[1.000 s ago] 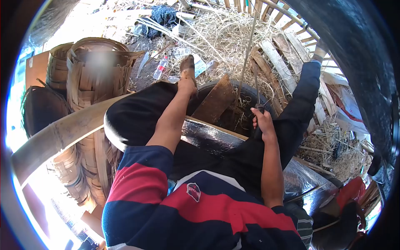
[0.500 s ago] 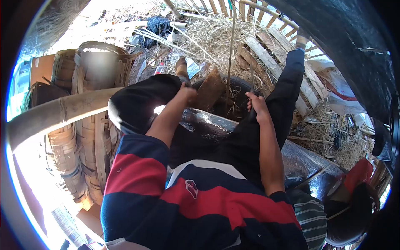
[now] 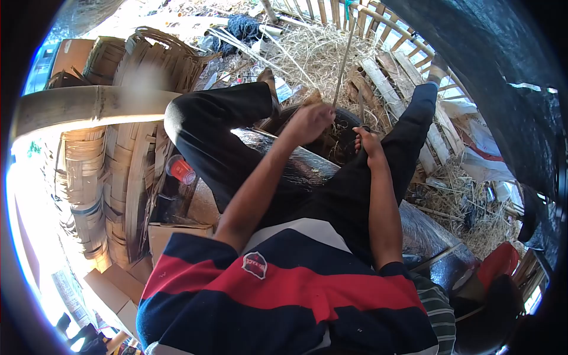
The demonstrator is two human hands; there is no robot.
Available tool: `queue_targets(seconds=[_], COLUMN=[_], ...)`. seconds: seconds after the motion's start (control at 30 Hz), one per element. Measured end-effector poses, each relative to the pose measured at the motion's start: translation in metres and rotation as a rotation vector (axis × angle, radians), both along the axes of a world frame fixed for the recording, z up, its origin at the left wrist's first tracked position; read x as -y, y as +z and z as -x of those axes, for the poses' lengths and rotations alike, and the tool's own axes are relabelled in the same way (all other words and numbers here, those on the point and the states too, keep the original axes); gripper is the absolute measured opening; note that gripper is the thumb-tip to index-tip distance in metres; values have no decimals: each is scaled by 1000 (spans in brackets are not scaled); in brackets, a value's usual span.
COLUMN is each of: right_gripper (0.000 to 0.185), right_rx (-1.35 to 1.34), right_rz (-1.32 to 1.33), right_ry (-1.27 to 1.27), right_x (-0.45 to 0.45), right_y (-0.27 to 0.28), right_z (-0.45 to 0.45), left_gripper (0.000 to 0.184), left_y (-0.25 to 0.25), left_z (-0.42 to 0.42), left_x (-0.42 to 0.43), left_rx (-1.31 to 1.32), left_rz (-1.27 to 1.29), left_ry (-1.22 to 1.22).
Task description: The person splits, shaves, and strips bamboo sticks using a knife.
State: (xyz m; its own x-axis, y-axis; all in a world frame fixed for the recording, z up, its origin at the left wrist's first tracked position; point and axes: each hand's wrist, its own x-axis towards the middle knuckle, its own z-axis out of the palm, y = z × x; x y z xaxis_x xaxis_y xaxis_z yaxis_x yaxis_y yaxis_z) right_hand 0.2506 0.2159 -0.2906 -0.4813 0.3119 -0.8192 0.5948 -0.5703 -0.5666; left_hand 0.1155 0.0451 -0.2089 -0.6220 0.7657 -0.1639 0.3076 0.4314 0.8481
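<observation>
My left hand [image 3: 313, 123] is slightly blurred, its fingers curled in. It is beside the lower end of a long thin strip [image 3: 344, 59], which looks like bamboo. What sits in those fingers I cannot make out. A brown piece of wood [image 3: 312, 97] shows just behind this hand. My right hand [image 3: 368, 144], closed in a fist by my right thigh, grips what looks like a dark handle [image 3: 365, 128]; the rest of that thing is unclear. Between my legs stands a dark round tub [image 3: 342, 131] with shavings in it. A shiny wrapped surface [image 3: 299, 163] lies across in front of my lap.
Tall woven bamboo baskets [image 3: 83, 177] and a thick bamboo pole [image 3: 94, 109] are at left. A red cup [image 3: 180, 170] is near cardboard boxes [image 3: 118, 290]. Shavings [image 3: 307, 53] and wooden slats [image 3: 384, 80] cover the ground ahead. Dark plastic sheeting [image 3: 491, 53] hangs at right.
My left hand has moved right, from beside my left leg to the thin strip, and now covers much of the brown wood. My right hand stays nearly in place. The view has shifted slightly.
</observation>
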Motion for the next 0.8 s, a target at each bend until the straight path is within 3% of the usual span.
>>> queue_targets(seconds=[0.07,0.13,0.27,0.33,0.43,0.5,0.57,0.63,0.7,0.8], right_gripper=[26,26,23,22,20,18,18,18,19,20], right_rx=[-10,-20,-19,-33,-5,-2,2,8,41,40], right_rz=[8,23,-10,-36,-99,-67,-69,-62,-59,-94], right_ry=[-13,-14,-16,-26,40,20,4,-3,16,38], right_x=[0,-1,1,-1,-1,0,-2,-3,-5,-8], right_y=[-3,-3,0,1,-1,4,3,2,1,11], right_z=[0,-2,-1,0,-1,-1,-1,0,5,9], left_gripper=[35,37,34,33,35,37,45,50,50,52], left_y=[-19,-30,-69,-82,-122,-132,-139,-141,-141,-155], left_z=[-19,-30,5,32,59,64,70,64,64,69], left_x=[7,13,-17,-43,-76,-94,-108,-119,-128,-141], left_rx=[97,-105,-136,-7,-169,-130,67,2,33,50], left_rz=[4,299,284,312,336,380,563,554,278,281], left_ry=[57,-161,-155,-22,42,70,79,115,357,445])
